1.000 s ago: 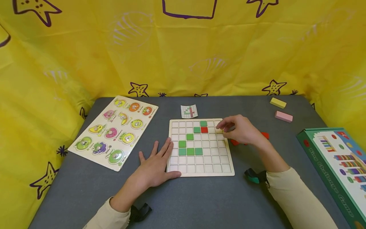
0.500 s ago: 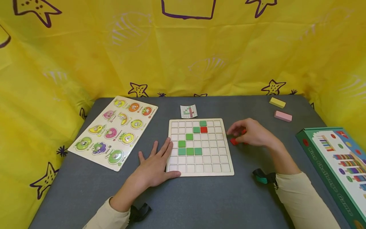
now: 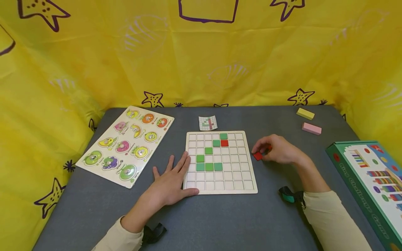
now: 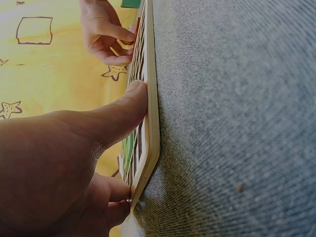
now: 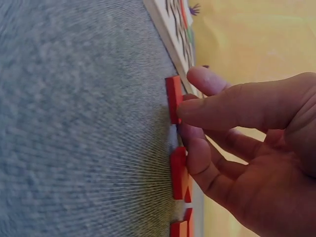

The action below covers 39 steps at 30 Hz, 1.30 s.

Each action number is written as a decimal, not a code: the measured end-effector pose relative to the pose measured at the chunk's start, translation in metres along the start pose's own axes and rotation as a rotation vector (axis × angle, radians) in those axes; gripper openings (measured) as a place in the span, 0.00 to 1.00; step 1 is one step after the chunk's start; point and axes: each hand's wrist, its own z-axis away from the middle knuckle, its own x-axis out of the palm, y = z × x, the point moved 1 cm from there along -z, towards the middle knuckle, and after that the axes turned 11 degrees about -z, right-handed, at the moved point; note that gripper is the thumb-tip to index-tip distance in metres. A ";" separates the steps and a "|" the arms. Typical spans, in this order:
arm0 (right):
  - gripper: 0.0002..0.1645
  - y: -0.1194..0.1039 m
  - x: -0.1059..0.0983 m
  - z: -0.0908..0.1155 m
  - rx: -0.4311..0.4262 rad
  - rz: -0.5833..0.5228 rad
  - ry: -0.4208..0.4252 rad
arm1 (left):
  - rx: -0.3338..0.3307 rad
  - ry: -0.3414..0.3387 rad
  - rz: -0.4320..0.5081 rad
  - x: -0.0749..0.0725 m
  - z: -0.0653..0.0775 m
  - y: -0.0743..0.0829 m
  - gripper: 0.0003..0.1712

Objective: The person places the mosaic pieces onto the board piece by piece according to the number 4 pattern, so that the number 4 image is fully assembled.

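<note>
A wooden grid board (image 3: pixel 237 175) lies on the table with several green squares (image 3: pixel 208 167) and one red square (image 3: pixel 224 143) in its cells. My left hand (image 3: pixel 169 184) rests with spread fingers at the board's left edge, its thumb on the near left corner. In the left wrist view that thumb (image 4: pixel 123 108) lies over the rim. Right of the board, my right hand (image 3: pixel 276 150) has its thumb and fingertips at a red square tile (image 3: pixel 258 156), pinching its sides. More red tiles (image 5: pixel 178 173) lie under this hand, partly hidden in the head view.
A small pattern card (image 3: pixel 207 123) lies behind the board. The fruit puzzle board (image 3: pixel 125 146) is at the left. A yellow block (image 3: pixel 305 113) and a pink block (image 3: pixel 311 128) sit at the back right, with a green game box (image 3: pixel 361 195) at the right edge.
My right hand has moved from the board's right side out to the red tiles beside it, and its fingers have come down to one tile. My left hand has stayed in place.
</note>
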 end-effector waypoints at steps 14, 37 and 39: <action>0.18 0.000 0.006 0.000 -0.020 0.088 0.044 | 0.000 0.002 -0.006 0.000 0.000 0.000 0.63; 0.17 -0.007 0.000 0.002 -0.027 0.072 0.140 | 0.003 0.007 -0.009 0.000 0.000 0.001 0.63; 0.17 -0.008 0.000 0.001 -0.015 0.058 0.146 | 0.001 0.005 -0.007 0.000 0.000 0.000 0.63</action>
